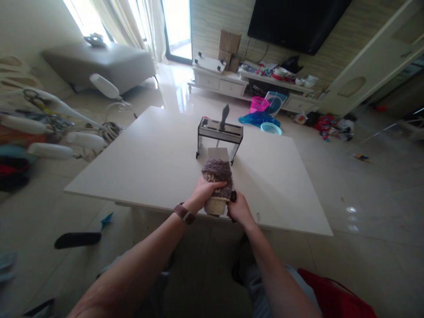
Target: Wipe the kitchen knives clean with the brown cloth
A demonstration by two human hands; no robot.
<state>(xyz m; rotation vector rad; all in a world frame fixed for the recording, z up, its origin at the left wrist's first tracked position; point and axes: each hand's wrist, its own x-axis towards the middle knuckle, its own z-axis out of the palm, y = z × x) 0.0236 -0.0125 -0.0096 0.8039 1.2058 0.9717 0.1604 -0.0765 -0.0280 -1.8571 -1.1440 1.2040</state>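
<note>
Cloth [218,176] — bunched under left fingers [217,185] curled over it — right fingers hidden.

Head-worn, looking forward and down over both forearms onto a white table [159,159] close below, knife rack [220,132] mid-frame; beyond, living-room floor, TV [294,22] wall and window. Single view only.

cloth [218,174] hides blade; left clutter [36,128] blurred

wall television [298,22], grey sofa [99,64], pink basket [258,104]
</note>
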